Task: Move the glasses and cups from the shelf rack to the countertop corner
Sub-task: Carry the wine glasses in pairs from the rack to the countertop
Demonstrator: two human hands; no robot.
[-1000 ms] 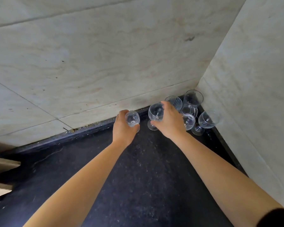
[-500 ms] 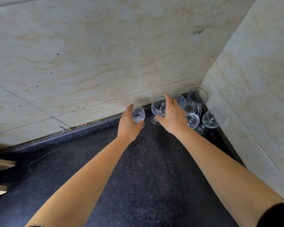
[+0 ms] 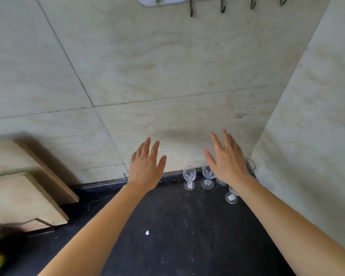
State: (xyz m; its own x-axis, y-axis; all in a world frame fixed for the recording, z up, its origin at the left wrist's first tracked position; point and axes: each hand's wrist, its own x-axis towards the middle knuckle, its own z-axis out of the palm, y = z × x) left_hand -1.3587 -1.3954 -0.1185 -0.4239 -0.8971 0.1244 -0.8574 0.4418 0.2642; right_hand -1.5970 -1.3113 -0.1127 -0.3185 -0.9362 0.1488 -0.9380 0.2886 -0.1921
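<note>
Several clear stemmed glasses stand upright in the far right corner of the dark countertop point(image 3: 167, 226). The leftmost small glass point(image 3: 189, 176) is beside a second glass point(image 3: 207, 176) against the back wall. A third glass's foot point(image 3: 231, 198) shows under my right wrist, and a larger glass's rim point(image 3: 251, 165) peeks out behind my right hand. My left hand point(image 3: 146, 166) is raised above the counter, open, fingers spread, holding nothing. My right hand point(image 3: 226, 160) is also raised and open, hiding part of the cluster.
Beige stone slabs point(image 3: 26, 198) lean against the wall at the left. A hook rail point(image 3: 221, 5) hangs high on the tiled back wall. The right wall point(image 3: 317, 136) closes off the corner. A small white speck point(image 3: 147, 232) lies on the counter.
Both hands have let go of the two glasses, which now stand on the counter by the wall. The hands have lifted up and opened, and the view has tilted up.
</note>
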